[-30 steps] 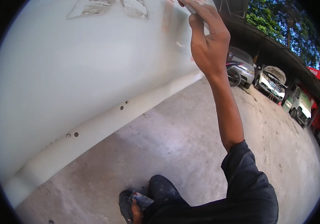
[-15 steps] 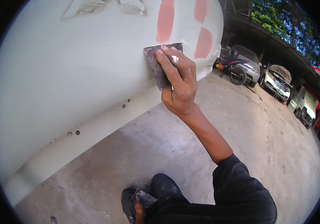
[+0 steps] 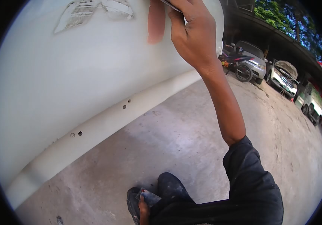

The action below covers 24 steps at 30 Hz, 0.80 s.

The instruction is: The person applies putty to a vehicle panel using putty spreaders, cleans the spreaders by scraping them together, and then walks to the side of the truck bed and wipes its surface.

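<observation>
My right hand is raised to the top of the view, closed on a thin dark putty spreader. Only the spreader's edge shows, and the top of the hand is cut off. It is against or just off a white vehicle panel, beside a pink putty patch; contact cannot be made out. Low down, my left hand grips a small flat plate with a red smear on it, near my dark shoes.
Bare, scuffed patches mark the panel's upper left. Its lower sill has several small holes. Across the concrete floor stand a motorcycle, a silver car, a white car with its hood up and another vehicle.
My right hand has moved up with the spreader, from below the pink patch to beside it, and the spreader now shows edge-on. My left hand still holds the plate low down.
</observation>
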{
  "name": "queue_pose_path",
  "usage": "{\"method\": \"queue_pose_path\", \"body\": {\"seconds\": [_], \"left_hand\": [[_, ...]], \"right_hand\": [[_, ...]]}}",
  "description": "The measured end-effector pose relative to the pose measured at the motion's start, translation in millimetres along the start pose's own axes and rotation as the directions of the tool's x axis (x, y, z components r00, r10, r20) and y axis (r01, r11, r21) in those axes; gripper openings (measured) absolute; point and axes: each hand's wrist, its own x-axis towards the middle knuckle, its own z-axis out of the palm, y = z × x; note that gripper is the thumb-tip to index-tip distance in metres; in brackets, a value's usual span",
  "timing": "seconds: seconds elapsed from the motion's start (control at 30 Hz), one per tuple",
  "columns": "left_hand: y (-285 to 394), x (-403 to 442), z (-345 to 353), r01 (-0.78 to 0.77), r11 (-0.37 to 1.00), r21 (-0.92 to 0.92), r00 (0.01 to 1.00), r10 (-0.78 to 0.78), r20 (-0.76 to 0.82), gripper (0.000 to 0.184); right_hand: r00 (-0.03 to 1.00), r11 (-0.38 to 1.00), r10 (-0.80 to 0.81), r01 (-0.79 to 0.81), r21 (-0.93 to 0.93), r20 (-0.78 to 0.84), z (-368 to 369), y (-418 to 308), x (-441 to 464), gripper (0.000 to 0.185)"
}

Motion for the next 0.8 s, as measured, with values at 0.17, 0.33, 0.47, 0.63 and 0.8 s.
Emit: {"method": "queue_pose_path", "body": {"seconds": [0.17, 0.33, 0.47, 0.63, 0.8], "left_hand": [[-5, 12, -5, 0.034, 0.995, -0.098, 0.995, -0.024, 0.101, 0.066], [52, -57, 32, -0.093, 0.992, -0.084, 0.958, 0.112, 0.265, 0.061], [171, -163, 109, -0.285, 0.945, -0.163, 0.869, 0.327, 0.371, 0.057], [292, -267, 181, -0.341, 0.751, -0.566, 0.66, 0.62, 0.424, 0.053], [310, -268, 192, 0.042, 0.769, -0.638, 0.736, 0.408, 0.54, 0.041]], "right_hand": [[0.998, 0.998, 0.021, -0.025, -0.058, -0.063, 14, -32, -78, 0.049], [0.993, 0.997, 0.068, -0.064, -0.044, 0.096, -7, -52, -117, 0.052], [0.936, 0.921, 0.313, -0.341, 0.188, 0.162, -44, -66, -128, 0.055], [0.737, 0.553, 0.216, -0.633, 0.542, 0.64, -98, -123, -162, 0.061], [0.672, 0.595, 0.035, -0.609, 0.525, 0.74, -123, -142, -187, 0.058]]}}
